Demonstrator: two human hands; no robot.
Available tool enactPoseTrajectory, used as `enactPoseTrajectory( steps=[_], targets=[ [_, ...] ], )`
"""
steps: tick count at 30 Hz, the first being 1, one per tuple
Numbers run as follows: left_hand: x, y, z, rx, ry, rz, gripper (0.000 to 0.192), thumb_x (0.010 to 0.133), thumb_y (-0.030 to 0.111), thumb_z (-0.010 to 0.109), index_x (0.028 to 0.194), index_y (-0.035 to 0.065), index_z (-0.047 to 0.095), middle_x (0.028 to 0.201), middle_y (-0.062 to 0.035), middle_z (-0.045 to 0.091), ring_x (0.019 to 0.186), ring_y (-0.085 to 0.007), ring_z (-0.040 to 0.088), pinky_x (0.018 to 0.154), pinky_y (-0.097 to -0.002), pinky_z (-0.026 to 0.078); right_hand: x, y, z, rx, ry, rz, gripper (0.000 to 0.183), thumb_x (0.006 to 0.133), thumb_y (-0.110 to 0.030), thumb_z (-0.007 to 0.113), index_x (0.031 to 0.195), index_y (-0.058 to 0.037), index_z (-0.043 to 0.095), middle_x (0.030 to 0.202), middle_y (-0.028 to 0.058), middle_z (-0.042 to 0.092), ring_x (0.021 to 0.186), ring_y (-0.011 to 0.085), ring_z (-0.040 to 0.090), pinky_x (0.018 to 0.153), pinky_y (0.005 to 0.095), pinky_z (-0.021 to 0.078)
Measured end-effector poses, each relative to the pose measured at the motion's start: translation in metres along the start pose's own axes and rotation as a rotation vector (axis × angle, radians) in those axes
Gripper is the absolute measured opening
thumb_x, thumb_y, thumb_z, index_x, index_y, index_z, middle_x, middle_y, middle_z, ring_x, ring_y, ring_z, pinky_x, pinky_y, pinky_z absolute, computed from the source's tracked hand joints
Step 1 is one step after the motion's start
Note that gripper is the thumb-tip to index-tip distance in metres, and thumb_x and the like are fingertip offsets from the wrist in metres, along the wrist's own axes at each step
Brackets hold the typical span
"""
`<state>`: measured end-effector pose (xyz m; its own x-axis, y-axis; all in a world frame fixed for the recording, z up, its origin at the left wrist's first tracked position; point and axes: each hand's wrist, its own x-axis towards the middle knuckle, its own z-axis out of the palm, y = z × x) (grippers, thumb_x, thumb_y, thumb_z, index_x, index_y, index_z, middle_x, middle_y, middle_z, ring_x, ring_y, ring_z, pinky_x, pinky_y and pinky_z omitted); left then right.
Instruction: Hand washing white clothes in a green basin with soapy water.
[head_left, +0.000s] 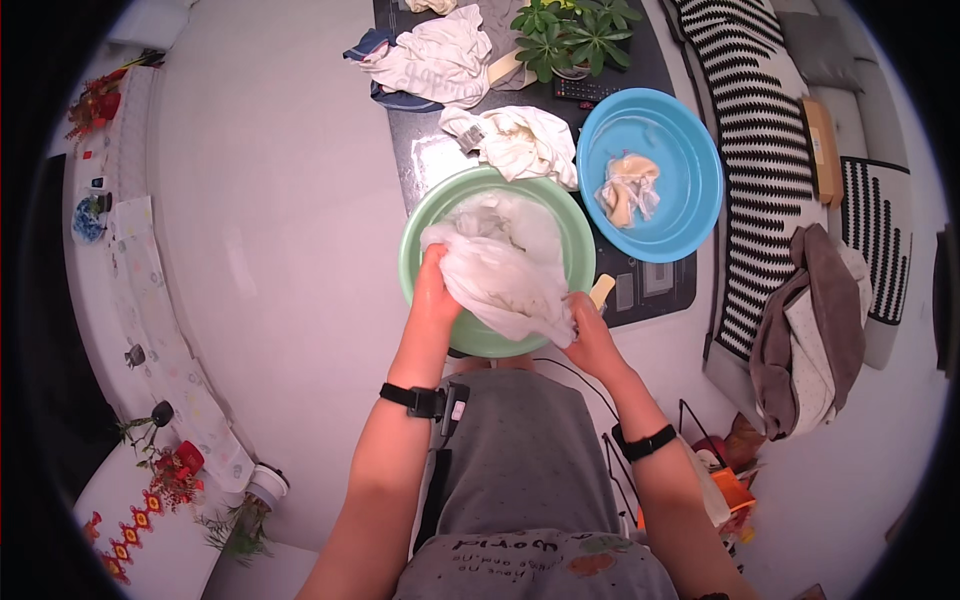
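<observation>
A wet white cloth (506, 281) is stretched between my two hands over a green plastic basin (574, 225). My left hand (437, 289) grips its left end, and my right hand (589, 330) holds the lower right corner. Part of the white fabric lies in the basin behind, amid what looks like sudsy water (536, 217). To the right, a blue plastic basin (682, 180) holds a small cream and white cloth item (628, 187) in shallow water. Just beyond the green basin lies a crumpled white garment (529, 142) with stains.
The basins stand on a dark table (660, 292). Farther back are a white printed shirt (442, 60), a potted plant (574, 37) and a remote control (585, 90). A cream-coloured handle (602, 290) lies by my right hand. A sofa with a striped cover (757, 187) runs along the right.
</observation>
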<state>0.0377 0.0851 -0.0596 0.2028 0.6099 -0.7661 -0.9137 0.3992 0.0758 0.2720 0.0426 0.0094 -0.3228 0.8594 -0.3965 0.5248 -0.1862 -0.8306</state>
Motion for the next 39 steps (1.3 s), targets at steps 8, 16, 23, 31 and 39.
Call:
enactPoseTrajectory(
  steps=[8, 16, 23, 31, 39],
  targets=[
    [-0.05, -0.035, 0.024, 0.101, -0.002, 0.075, 0.05, 0.071, 0.011, 0.045, 0.119, -0.0026, 0.039, 0.111, -0.0159, 0.049, 0.102, -0.0298, 0.05, 0.089, -0.0405, 0.041, 0.02, 0.048, 0.031, -0.102, 0.011, 0.018, 0.029, 0.073, -0.002, 0.057, 0.099, 0.0018, 0.047, 0.103, 0.0196, 0.049, 0.099, 0.0355, 0.047, 0.086, 0.0378, 0.0387],
    [-0.056, -0.059, 0.033, 0.458, 0.149, 0.226, 0.044, 0.075, 0.011, 0.045, 0.117, -0.001, 0.041, 0.11, -0.0137, 0.051, 0.101, -0.0274, 0.051, 0.088, -0.0368, 0.042, 0.05, -0.002, 0.039, 0.294, 0.194, -0.071, 0.029, 0.086, -0.019, 0.046, 0.11, -0.0021, 0.046, 0.107, 0.0205, 0.05, 0.101, 0.0346, 0.047, 0.086, 0.0371, 0.0372],
    [-0.026, -0.039, 0.021, -0.007, 0.134, 0.134, 0.041, 0.08, 0.021, 0.046, 0.116, 0.0016, 0.045, 0.11, -0.0137, 0.053, 0.101, -0.0275, 0.052, 0.089, -0.0372, 0.041, 0.046, 0.019, 0.061, 0.221, 0.148, 0.168, 0.037, 0.084, -0.034, 0.05, 0.106, -0.0045, 0.046, 0.089, 0.019, 0.058, 0.09, 0.0326, 0.055, 0.075, 0.0375, 0.0421],
    [0.027, -0.023, -0.07, 0.382, 0.084, 0.058, 0.045, 0.081, 0.027, 0.051, 0.115, -0.0022, 0.045, 0.106, -0.0166, 0.053, 0.094, -0.0255, 0.055, 0.079, -0.0376, 0.045, 0.047, -0.048, 0.1, -0.231, 0.135, 0.003, 0.024, 0.077, -0.029, 0.058, 0.084, -0.0075, 0.053, 0.06, 0.0179, 0.056, 0.062, 0.0375, 0.057, 0.056, 0.0436, 0.0447],
    [0.007, -0.052, -0.014, 0.488, 0.347, -0.028, 0.036, 0.08, 0.018, 0.051, 0.107, -0.0057, 0.047, 0.093, -0.0144, 0.057, 0.085, -0.0242, 0.058, 0.072, -0.0334, 0.048, 0.061, -0.005, 0.097, -0.069, 0.46, 0.249, 0.017, 0.076, -0.024, 0.054, 0.073, -0.0086, 0.049, 0.057, 0.0127, 0.054, 0.055, 0.0355, 0.055, 0.053, 0.0473, 0.0431]
  ],
)
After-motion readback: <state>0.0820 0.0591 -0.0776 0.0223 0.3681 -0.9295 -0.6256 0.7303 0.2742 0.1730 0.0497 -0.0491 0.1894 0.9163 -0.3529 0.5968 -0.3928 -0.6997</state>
